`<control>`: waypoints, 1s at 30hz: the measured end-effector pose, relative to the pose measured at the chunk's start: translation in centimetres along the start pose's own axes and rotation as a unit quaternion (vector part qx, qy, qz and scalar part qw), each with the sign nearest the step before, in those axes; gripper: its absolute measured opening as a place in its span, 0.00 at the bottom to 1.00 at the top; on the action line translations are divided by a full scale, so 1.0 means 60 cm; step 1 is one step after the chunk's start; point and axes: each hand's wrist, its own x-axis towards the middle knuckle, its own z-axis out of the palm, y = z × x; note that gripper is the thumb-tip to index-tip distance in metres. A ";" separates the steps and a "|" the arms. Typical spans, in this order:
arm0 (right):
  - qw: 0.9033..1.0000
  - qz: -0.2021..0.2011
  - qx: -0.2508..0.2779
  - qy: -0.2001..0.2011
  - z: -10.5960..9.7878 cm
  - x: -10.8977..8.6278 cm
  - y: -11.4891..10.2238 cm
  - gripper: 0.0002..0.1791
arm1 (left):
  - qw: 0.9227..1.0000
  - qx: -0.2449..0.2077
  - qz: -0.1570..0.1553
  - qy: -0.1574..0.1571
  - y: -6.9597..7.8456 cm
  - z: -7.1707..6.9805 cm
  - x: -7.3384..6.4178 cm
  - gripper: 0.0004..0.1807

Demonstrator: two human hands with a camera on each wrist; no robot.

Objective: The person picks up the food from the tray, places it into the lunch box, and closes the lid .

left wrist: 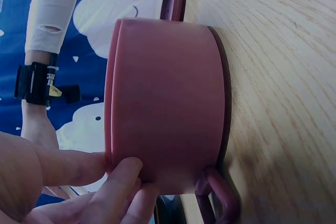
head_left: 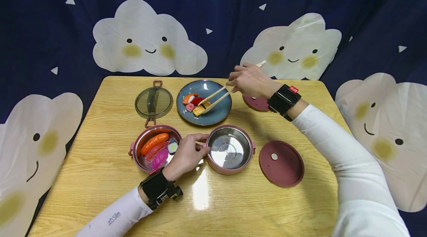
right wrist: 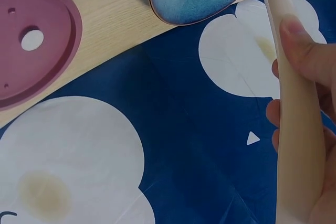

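Note:
My right hand (head_left: 250,80) grips pale beige tongs (head_left: 218,99) over the blue plate (head_left: 223,115). Their tips are at a yellow egg sushi piece (head_left: 199,110) with a dark band. Beside it on the plate lie an orange-and-white shrimp piece (head_left: 189,98), a red piece (head_left: 197,101) and a small pink roll (head_left: 189,107). With thumb and fingers, my left hand (head_left: 188,153) pinches the left rim of a pink steel-lined pot (head_left: 230,170), whose bare bottom shows. In the left wrist view the fingers lie against this pot's wall (left wrist: 168,98).
A second pink pot (head_left: 135,151) at left holds orange, red and purple toy foods and an egg piece. Behind it lies a glass lid (head_left: 143,101). One pink lid (head_left: 281,164) lies right of the near pot, another (head_left: 255,103) under the right wrist.

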 end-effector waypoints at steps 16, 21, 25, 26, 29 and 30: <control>0.999 0.002 -0.005 0.033 -0.024 -0.036 0.005 0.14 | 1.000 0.000 0.001 -0.003 0.000 -0.001 -0.002 0.23; 0.998 0.002 -0.018 0.053 -0.041 -0.054 0.007 0.14 | 1.000 -0.002 0.001 -0.002 -0.001 0.000 -0.001 0.23; 0.997 -0.002 -0.027 0.067 -0.053 -0.068 0.009 0.14 | 1.000 -0.003 0.005 -0.003 -0.002 -0.001 -0.001 0.23; 0.997 -0.003 -0.029 0.070 -0.056 -0.071 0.009 0.14 | 1.000 -0.003 0.004 -0.003 -0.001 -0.001 -0.001 0.23; 0.997 -0.003 -0.030 0.077 -0.062 -0.082 0.010 0.13 | 1.000 -0.005 0.003 -0.001 -0.001 -0.001 -0.001 0.23; 0.996 -0.002 -0.030 0.078 -0.065 -0.086 0.010 0.13 | 1.000 -0.007 0.001 -0.001 0.000 -0.001 -0.001 0.23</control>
